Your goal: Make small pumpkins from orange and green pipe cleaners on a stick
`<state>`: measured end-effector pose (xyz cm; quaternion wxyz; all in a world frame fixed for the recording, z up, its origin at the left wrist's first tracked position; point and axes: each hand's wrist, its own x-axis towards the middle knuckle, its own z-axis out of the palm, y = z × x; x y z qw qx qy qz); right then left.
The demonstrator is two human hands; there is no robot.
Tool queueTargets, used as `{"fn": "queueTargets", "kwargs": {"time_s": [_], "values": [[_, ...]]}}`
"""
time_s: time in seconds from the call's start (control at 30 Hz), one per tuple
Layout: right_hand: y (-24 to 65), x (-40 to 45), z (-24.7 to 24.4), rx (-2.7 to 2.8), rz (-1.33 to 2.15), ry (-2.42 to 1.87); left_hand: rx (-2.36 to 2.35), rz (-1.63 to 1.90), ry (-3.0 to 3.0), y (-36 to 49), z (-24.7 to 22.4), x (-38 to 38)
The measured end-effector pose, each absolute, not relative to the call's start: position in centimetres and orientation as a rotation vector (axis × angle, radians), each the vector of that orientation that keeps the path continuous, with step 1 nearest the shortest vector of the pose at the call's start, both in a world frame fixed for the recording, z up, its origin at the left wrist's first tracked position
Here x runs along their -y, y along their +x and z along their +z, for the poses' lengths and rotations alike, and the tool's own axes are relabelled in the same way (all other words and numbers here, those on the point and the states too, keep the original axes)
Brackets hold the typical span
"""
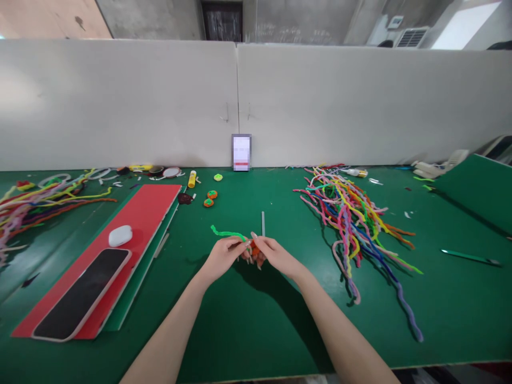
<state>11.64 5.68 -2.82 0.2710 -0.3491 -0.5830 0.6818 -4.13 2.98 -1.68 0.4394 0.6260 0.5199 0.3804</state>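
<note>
Over the middle of the green table, my left hand [224, 257] pinches a bright green pipe cleaner [228, 233], whose free end sticks out to the left. Close beside it, my right hand [278, 255] has its fingers closed on a small orange fuzzy piece [255, 249]. The two hands nearly meet around this piece, and fingers partly cover it. Just beyond the right fingertips lies a thin pale stick [263, 223]. Two small orange pieces with green tops [212, 194] rest on the table farther back, near a yellow-green piece [218, 177].
Left of my arms, a red board [150, 213] carries a phone [84, 293] and a white case [120, 236]. A pile of coloured pipe cleaners [348, 213] spreads on the right, with a green pen [470, 257] beyond. A lit device [241, 152] leans on the white partition [160, 106].
</note>
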Motion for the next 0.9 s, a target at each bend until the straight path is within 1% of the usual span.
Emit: {"fn": "queueTargets", "kwargs": {"time_s": [0.07,0.23,0.4,0.5,0.67,0.9], "values": [[11.8,-5.4,-2.7,1.695,1.776,-0.926,-1.344,0.933,1.589,-4.2,-2.0,-3.0],[11.8,-4.9,-3.3,1.915,1.415,-1.109,-1.433,0.816,1.826,-4.1,-3.0,-2.6],[11.1,-4.7,-4.0,1.906,1.242,-1.192,-1.449,0.688,1.952,-3.3,-2.6,-2.1],[10.8,-4.8,-4.2,1.809,1.261,-1.164,-1.427,0.709,1.912,-3.0,-2.1,-2.1],[10.7,-4.8,-4.2,1.572,1.496,-1.092,-1.307,0.865,1.606,-3.4,-1.6,-2.4],[10.7,-4.5,-3.0,1.4,1.658,-1.012,-1.138,0.945,1.24,-3.6,-1.4,-2.6]]}}
